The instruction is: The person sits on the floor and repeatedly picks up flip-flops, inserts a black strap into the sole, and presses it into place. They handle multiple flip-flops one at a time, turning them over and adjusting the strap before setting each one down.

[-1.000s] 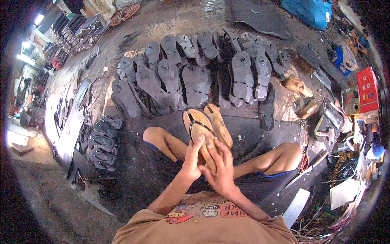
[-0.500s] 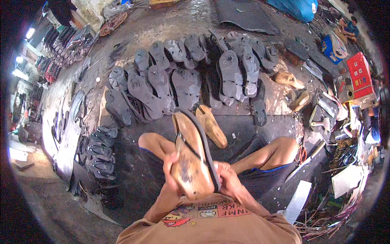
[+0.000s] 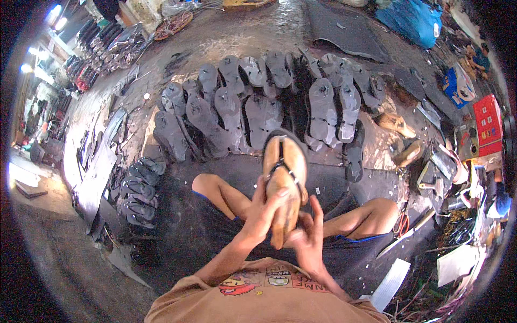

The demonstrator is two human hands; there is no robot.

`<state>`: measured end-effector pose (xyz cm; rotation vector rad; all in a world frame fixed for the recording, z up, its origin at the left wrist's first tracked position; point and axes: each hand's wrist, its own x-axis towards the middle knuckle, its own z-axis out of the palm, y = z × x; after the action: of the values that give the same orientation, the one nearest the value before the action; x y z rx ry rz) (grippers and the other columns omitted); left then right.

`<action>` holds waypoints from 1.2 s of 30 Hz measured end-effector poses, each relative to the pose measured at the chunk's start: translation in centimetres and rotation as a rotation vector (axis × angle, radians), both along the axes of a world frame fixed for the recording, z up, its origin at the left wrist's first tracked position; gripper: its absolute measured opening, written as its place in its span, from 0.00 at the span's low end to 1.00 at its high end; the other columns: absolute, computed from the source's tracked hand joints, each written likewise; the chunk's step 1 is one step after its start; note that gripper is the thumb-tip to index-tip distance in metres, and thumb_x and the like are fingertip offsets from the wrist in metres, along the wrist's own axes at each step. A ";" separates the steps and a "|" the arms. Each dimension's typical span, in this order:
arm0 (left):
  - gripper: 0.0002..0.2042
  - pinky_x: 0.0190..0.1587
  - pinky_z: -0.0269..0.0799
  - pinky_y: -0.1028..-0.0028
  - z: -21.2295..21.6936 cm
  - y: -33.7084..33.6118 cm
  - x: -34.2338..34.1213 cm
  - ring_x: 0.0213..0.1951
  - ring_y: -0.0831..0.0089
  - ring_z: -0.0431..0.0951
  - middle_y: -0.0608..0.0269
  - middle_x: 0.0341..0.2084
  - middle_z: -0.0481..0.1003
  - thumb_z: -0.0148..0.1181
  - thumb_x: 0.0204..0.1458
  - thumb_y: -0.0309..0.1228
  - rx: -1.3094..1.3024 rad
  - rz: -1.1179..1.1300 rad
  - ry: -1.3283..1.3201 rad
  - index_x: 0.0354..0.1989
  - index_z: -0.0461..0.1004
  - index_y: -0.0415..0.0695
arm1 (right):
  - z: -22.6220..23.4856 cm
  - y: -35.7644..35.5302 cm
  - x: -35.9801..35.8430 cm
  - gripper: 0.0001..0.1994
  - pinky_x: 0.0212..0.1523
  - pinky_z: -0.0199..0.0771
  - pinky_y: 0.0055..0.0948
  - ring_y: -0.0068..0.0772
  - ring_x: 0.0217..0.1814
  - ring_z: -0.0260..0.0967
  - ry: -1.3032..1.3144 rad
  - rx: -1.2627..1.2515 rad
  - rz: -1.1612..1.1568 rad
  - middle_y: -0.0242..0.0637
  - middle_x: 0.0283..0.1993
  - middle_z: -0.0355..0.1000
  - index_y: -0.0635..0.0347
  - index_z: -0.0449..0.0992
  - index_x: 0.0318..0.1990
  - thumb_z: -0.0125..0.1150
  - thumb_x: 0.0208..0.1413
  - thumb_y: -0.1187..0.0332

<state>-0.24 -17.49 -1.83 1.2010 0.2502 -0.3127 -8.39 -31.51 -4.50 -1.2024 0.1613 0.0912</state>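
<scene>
Above my lap, my left hand (image 3: 262,215) grips a wooden shoe last (image 3: 285,207) at its side, thumb across the top. A black thong sandal fits over the last: its dark sole rims the toe, and its Y-shaped strap (image 3: 282,163) crosses the wood. The toe points away from me. Beside the heel end is my right hand (image 3: 308,237), fingers apart and the index finger stretched upward; whether its lower fingers touch the last is unclear. Behind the held sandal, only a tip of a second wooden last (image 3: 304,196) shows.
Beyond my crossed legs lie several rows of dark sandal soles (image 3: 263,116). More strapped sandals (image 3: 141,188) are stacked at the left. Two wooden lasts (image 3: 397,124) rest at the right, near a red box (image 3: 487,125), tools and scraps. A white strip (image 3: 391,282) lies by my right side.
The last with its sandal has swung from leaning left to nearly upright, toe farther right. My right hand has come off the sole's side and opened. The view has shifted slightly left.
</scene>
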 end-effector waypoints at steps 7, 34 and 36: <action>0.17 0.48 0.73 0.74 0.8 2.5 -0.9 0.43 0.81 0.77 0.70 0.40 0.78 0.51 0.78 0.40 0.392 -0.269 -0.276 0.54 0.75 0.36 | 2.3 -3.4 1.7 0.63 0.74 0.69 0.49 0.45 0.79 0.58 0.139 0.250 0.206 0.43 0.74 0.57 0.51 0.33 0.82 0.80 0.47 0.72; 0.37 0.65 0.77 0.54 -5.2 2.8 3.4 0.65 0.59 0.77 0.52 0.70 0.71 0.43 0.73 0.63 -0.454 0.027 0.403 0.75 0.66 0.44 | 2.8 -0.3 0.8 0.62 0.85 0.39 0.52 0.57 0.90 0.33 -0.049 0.023 0.208 0.58 0.88 0.32 0.55 0.14 0.83 0.67 0.62 0.66; 0.37 0.42 0.79 0.63 -11.3 8.1 4.4 0.45 0.65 0.79 0.51 0.55 0.78 0.45 0.72 0.64 -0.762 -0.007 0.199 0.65 0.73 0.37 | 2.5 -1.4 -0.4 0.60 0.82 0.50 0.52 0.55 0.87 0.44 0.074 0.148 0.163 0.56 0.86 0.40 0.50 0.15 0.84 0.65 0.63 0.63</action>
<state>4.15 -9.38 -13.10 0.4190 0.2656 -0.4801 -8.82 -32.93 -2.03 -1.0634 0.1188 0.2854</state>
